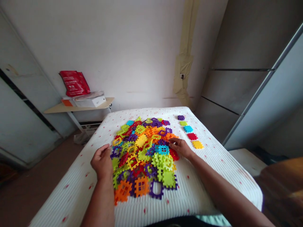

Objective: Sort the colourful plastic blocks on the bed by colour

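A heap of flat, notched plastic building tiles [142, 141] in yellow, green, orange, red, purple and blue is spread before me. Some tiles are solid; others have square or window-like openings. My left hand [101, 159] is beside the heap's left edge, its fingers curled in and nothing visible in them. At the right edge, my right hand [181, 147] reaches onto the heap with finger and thumb apart, close to a purple tile [163, 142] and above a red tile [174, 154]. Its fingertips partly overlap the tiles, so contact is hard to judge.
Right of the heap runs a column of solid tiles: purple [181, 117], green [183, 123], blue [188, 129], red [192, 136] and yellow [198, 144]. All lie on a white ribbed cover [189, 192]. A side table [61, 108] holds a red bag [74, 83].
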Tool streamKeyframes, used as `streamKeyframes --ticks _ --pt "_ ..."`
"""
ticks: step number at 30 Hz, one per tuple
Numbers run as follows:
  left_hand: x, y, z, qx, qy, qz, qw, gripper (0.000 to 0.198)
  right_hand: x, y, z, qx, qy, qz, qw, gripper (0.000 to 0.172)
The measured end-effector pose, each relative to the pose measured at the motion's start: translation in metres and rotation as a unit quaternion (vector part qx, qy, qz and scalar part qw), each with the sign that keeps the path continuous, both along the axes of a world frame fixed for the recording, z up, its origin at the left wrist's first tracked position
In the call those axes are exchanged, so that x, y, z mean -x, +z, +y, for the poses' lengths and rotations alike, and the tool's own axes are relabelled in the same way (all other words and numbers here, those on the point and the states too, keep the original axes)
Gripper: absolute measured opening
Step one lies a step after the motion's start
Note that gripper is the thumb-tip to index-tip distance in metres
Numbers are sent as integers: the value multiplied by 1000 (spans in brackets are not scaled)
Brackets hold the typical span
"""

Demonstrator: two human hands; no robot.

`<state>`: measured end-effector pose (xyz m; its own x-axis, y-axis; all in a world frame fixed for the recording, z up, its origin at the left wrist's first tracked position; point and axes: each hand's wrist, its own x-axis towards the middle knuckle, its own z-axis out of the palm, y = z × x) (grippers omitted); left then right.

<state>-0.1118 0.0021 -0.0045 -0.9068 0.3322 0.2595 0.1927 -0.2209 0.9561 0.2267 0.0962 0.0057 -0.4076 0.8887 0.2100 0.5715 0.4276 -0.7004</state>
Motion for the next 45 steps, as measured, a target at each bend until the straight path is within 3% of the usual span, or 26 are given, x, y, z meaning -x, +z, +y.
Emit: streamKeyframes --ticks 4,8,10,13,15,18,22,28,32,35,38,40,42,45 --pt "0 0 0 1 -3 -7 1000 35 14 -3 9 21 3 0 1000 27" --pt "0 2 0 -9 -6 -18 1000 33 17 -7 13 75 17 91 993 20" --pt "-1 3 0 -8 -6 -19 1000 31 14 -5 16 81 -3 147 986 20" --pt "-2 4 0 -6 3 -23 1000 29 3 3 20 21 -76 193 978 22" --pt "-3 5 -1 -7 5 -30 1000 29 -7 8 22 -49 -135 158 977 20" --pt "-1 2 0 -7 -4 -38 999 30 -21 11 23 -133 -208 -3 969 19" --pt "1 -2 1 -1 -5 -32 999 34 -30 5 16 -120 -210 -167 956 28" --pt "0 0 0 -5 -7 -33 999 33 -32 5 7 -118 -207 -205 949 31" --pt "-1 2 0 0 -9 -35 999 32 -26 11 5 -117 -243 -229 935 19" --pt "-1 0 1 -7 -4 -36 999 31 -18 10 3 -105 -238 -269 927 30" --pt "3 -2 3 -9 -8 -40 999 32 -12 9 2 -91 -221 -294 925 29" --pt "11 0 3 27 -26 -24 999 34 -12 11 5 -93 -224 -286 927 27" --pt "22 6 3 111 -52 35 992 33 -17 18 14 -114 -236 -256 931 31" --pt "44 17 6 242 -70 160 955 29 -31 36 42 -142 -267 -192 933 45"
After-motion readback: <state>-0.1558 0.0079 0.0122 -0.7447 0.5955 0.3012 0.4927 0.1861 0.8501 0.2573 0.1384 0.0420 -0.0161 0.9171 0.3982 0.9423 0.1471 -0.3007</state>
